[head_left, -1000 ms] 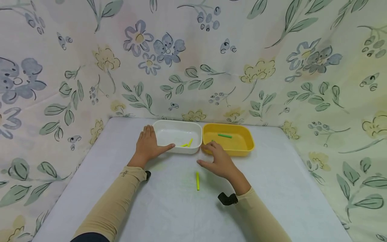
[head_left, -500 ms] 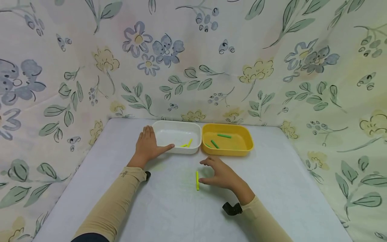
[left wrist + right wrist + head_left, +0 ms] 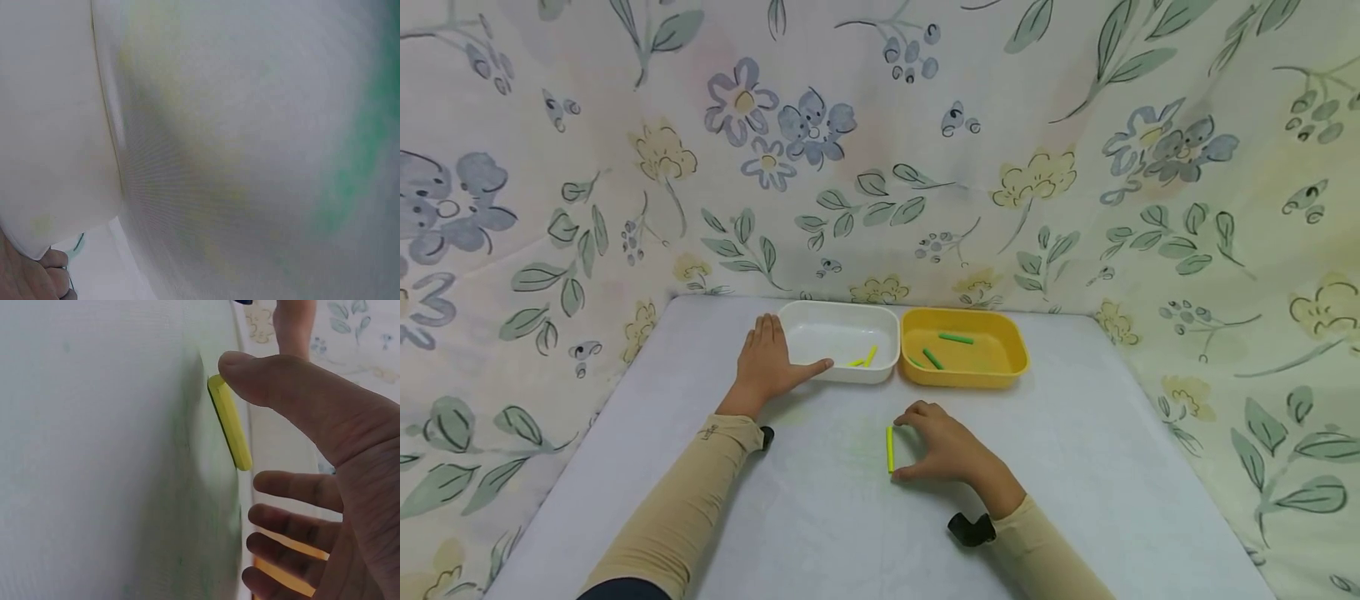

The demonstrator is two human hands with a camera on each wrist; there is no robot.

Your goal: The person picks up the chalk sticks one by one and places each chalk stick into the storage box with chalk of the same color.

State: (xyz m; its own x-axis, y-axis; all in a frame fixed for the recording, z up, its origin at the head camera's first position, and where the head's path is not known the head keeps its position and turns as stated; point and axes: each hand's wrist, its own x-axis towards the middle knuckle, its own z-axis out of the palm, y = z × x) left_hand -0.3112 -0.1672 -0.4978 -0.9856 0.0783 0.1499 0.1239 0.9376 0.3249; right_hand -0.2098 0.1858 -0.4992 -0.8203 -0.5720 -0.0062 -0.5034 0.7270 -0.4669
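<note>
A yellow chalk stick (image 3: 891, 450) lies on the white cloth in front of the trays. My right hand (image 3: 951, 446) spans it, thumb by the near end and index finger by the far end. In the right wrist view, the thumb overlaps one end of the chalk (image 3: 231, 428), and a small gap shows between its other end and the index fingertip. My left hand (image 3: 763, 367) rests at the left side of the white tray (image 3: 812, 333), fingers straight and thumb stretched along its front rim. Yellow chalk pieces (image 3: 870, 357) lie in that tray.
The orange-yellow tray (image 3: 988, 346) stands right beside the white one and holds several green chalk pieces (image 3: 957, 338). Green and yellow smudges (image 3: 356, 169) mark the cloth. A floral curtain (image 3: 880, 167) hangs behind the table's far edge.
My right hand has drawn back from the orange-yellow tray to the yellow chalk on the cloth. A green chalk piece now shows at that tray's front left. My left hand stays put.
</note>
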